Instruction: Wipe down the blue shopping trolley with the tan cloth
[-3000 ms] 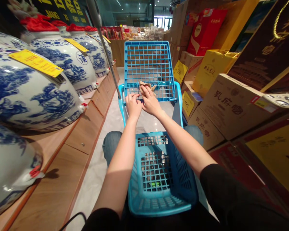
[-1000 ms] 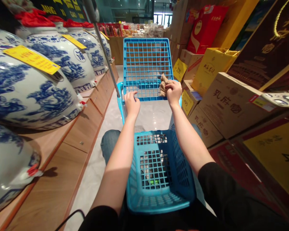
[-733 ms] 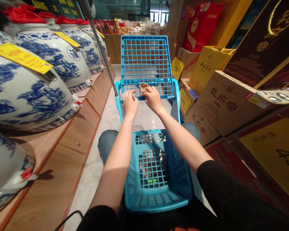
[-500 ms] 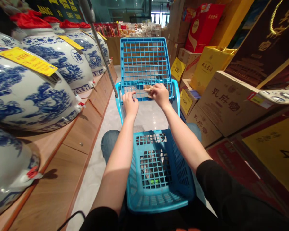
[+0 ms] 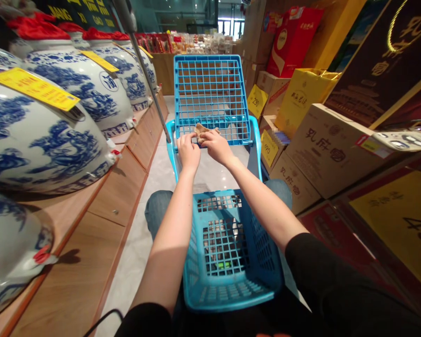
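A blue plastic shopping cart stands in front of me, with a raised grid panel [image 5: 210, 89] at its far end and a basket [image 5: 233, 297] close to my body. My left hand [image 5: 189, 152] is closed over the lower left edge of the panel, its fingertips partly hidden. In my right hand [image 5: 215, 146] is a crumpled brown cloth [image 5: 202, 129], pressed against the panel's lower bars beside the left hand. The two hands are close together. Something small and green shows through the basket's bottom grid.
Large blue-and-white porcelain jars [image 5: 77, 89] with red cloth tops line a wooden cabinet [image 5: 101, 206] on the left. Cardboard boxes [image 5: 323, 150], gift bags [image 5: 301, 96] and yellow price signs crowd the right. A metal pole [image 5: 147, 70] rises at the cart's left.
My right hand has slid left along the panel's lower bars with the cloth, coming up next to my left hand. The left hand has stayed at the panel's left edge.
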`<state>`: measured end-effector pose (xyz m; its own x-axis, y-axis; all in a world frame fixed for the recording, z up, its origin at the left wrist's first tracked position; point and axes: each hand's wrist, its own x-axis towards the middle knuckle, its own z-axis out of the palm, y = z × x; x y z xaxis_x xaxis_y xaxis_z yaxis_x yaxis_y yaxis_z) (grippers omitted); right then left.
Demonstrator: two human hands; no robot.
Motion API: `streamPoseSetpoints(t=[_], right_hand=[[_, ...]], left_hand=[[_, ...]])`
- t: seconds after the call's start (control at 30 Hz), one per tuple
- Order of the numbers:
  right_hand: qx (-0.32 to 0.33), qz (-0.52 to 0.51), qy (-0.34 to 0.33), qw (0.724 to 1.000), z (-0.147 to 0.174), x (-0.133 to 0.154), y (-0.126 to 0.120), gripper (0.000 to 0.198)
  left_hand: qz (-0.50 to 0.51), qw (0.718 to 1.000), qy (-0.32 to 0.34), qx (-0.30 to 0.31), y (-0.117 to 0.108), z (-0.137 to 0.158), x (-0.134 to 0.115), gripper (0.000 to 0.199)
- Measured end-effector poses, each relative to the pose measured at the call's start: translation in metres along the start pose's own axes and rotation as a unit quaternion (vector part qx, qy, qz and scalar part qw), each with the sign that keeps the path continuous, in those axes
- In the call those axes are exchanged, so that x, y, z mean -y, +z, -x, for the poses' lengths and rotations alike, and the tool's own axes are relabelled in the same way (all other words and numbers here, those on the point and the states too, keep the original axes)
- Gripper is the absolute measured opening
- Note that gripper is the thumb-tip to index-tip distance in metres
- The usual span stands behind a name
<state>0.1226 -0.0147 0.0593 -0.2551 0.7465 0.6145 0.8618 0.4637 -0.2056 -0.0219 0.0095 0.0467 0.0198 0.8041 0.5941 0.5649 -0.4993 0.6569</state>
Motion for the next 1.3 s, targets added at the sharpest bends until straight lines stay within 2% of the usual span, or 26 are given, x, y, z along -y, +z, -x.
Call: streamPoseSetpoints(t=[0.07,0.17,0.23,0.27,0.33,0.43,0.5,0.6,0.7,0.77,0.87,1.0,1.17,1.3], right_hand=[[-0.025,0.022,0.07,0.997,0.001,-0.016,-0.015,0.032],[-0.089,0.051,0.211,0.972,0.007,-0.044,-0.038,0.028],[-0.118,0.053,0.252,0.959,0.01,-0.051,-0.045,0.029],[-0.121,0.051,0.246,0.96,0.011,-0.049,-0.044,0.03],[-0.102,0.047,0.194,0.975,0.01,-0.035,-0.036,0.032],[-0.035,0.038,0.094,0.994,0.006,-0.007,-0.02,0.035],[0.002,0.032,0.065,0.997,0.002,0.002,-0.016,0.035],[-0.009,0.036,0.121,0.992,0.002,-0.012,-0.024,0.03],[-0.092,0.042,0.236,0.966,0.007,-0.044,-0.037,0.029],[-0.148,0.041,0.275,0.949,0.011,-0.063,-0.044,0.031],[-0.193,0.035,0.255,0.947,0.014,-0.08,-0.047,0.036],[-0.226,0.017,0.215,0.95,0.011,-0.084,-0.042,0.047],[-0.2,0.039,0.212,0.956,0.009,-0.067,-0.036,0.04],[-0.162,0.072,0.244,0.953,0.011,-0.051,-0.032,0.032]], left_hand=[[-0.001,1.0,-0.004,-0.004,-0.001,0.0,0.0,0.047],[0.002,1.0,-0.008,-0.01,0.001,0.0,-0.001,0.045],[0.006,1.0,-0.007,-0.01,0.003,0.0,-0.002,0.045],[0.007,1.0,-0.005,-0.009,0.005,0.0,-0.003,0.044],[0.008,1.0,-0.001,-0.004,0.007,0.0,-0.004,0.044],[0.002,1.0,0.001,0.002,0.006,0.0,-0.003,0.044],[-0.004,1.0,0.002,0.005,0.004,-0.001,-0.001,0.044],[-0.003,1.0,-0.001,0.0,0.001,-0.001,0.0,0.044],[0.0,1.0,-0.007,-0.003,0.0,0.0,-0.002,0.044],[-0.003,1.0,-0.009,0.003,0.0,0.0,-0.004,0.045],[-0.011,1.0,-0.008,0.013,0.001,0.0,-0.007,0.045],[-0.015,1.0,0.0,0.014,0.002,0.0,-0.006,0.045],[-0.018,1.0,-0.001,0.01,0.001,0.0,-0.005,0.044],[-0.018,1.0,-0.004,0.009,0.001,0.0,-0.006,0.043]])
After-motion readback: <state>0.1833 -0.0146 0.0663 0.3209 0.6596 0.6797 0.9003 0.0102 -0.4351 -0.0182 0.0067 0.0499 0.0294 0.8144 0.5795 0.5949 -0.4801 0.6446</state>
